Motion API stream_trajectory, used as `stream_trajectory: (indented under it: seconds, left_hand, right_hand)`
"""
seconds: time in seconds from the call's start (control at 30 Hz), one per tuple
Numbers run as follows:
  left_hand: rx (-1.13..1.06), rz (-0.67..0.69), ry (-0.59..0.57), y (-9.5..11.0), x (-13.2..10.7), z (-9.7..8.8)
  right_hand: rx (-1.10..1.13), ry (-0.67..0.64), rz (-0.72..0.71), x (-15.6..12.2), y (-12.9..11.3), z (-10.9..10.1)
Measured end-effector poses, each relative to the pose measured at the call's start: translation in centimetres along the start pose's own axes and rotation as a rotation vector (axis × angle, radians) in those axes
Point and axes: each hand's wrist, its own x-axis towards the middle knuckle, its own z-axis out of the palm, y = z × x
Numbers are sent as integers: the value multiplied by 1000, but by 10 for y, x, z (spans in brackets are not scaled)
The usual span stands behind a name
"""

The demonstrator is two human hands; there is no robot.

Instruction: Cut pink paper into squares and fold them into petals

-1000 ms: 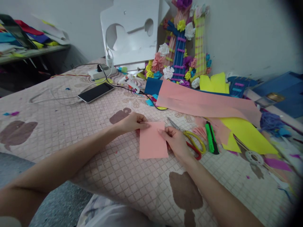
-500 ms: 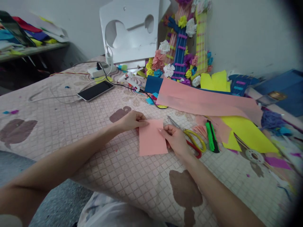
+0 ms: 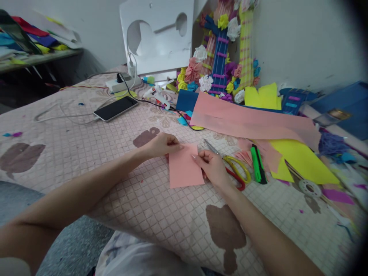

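A small rectangle of pink paper [image 3: 185, 168] is held between my two hands just over the tablecloth. My left hand [image 3: 165, 145] pinches its upper left corner, thumb on top. On the right edge, the thumb and fingers of my right hand [image 3: 211, 165] close on the paper. Scissors [image 3: 237, 168] with yellow and red handles lie beside and partly behind my right hand, blades pointing away. A green box cutter [image 3: 258, 165] rests just right of the scissors.
A long pink paper strip [image 3: 250, 119] and yellow paper [image 3: 304, 161] lie at the right. Farther back are a phone [image 3: 115, 109] on a cable, a white glue gun [image 3: 156, 96], a power strip [image 3: 123, 83], paper-flower guitars [image 3: 219, 65] and a white foam panel [image 3: 161, 42].
The view has shifted very slightly. Both hands keep their hold on the pink paper, with almost no movement.
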Motion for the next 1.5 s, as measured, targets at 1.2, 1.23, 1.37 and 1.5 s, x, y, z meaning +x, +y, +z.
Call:
stream_trajectory:
  seconds: [1.2, 1.23, 1.37, 1.5]
  left_hand:
    - [346, 150, 30, 3, 6, 3]
    - [359, 155, 36, 3, 6, 3]
    - [401, 165, 56, 5, 5, 2]
    - [409, 154, 42, 5, 5, 3]
  right_hand:
    - [-1172, -338, -661, -74, 13, -1]
    - [-1191, -339, -656, -74, 15, -2]
    - [-1222, -337, -644, -73, 15, -2]
    - [-1206, -335, -659, -77, 9, 1]
